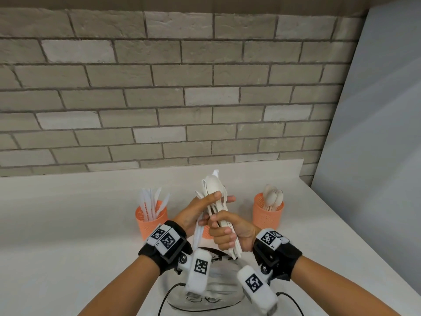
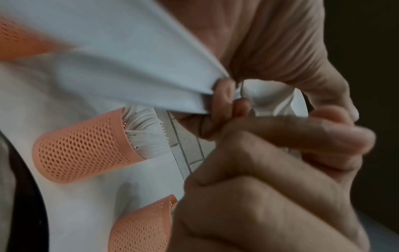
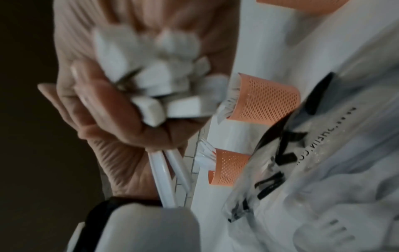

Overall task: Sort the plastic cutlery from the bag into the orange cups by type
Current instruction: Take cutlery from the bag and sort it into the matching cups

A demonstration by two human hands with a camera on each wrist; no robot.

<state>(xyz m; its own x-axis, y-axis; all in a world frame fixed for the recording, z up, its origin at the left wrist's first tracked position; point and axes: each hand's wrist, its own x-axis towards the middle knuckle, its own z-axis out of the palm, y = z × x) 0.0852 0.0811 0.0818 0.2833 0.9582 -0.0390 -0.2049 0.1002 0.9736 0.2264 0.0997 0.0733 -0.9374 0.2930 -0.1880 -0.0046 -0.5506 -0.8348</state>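
Both hands hold one bundle of white plastic cutlery (image 1: 215, 197) upright over the counter, spoon bowls on top. My left hand (image 1: 222, 197) pinches its upper part between thumb and fingers, and two loose handles (image 3: 161, 172) hang down from this hand. My right hand (image 1: 224, 227) is fisted round the lower handles (image 3: 164, 88), whose ends stick out below. Three orange mesh cups stand behind: the left cup (image 1: 151, 218) with knives, the middle cup (image 2: 86, 150) with forks, mostly hidden behind my hands in the head view, and the right cup (image 1: 267, 213) with spoons.
The clear printed plastic bag (image 1: 216, 281) lies crumpled on the white counter (image 1: 68, 224) right under my wrists. A brick wall (image 1: 182, 87) runs behind the cups, and a pale panel (image 1: 376, 156) closes off the right side.
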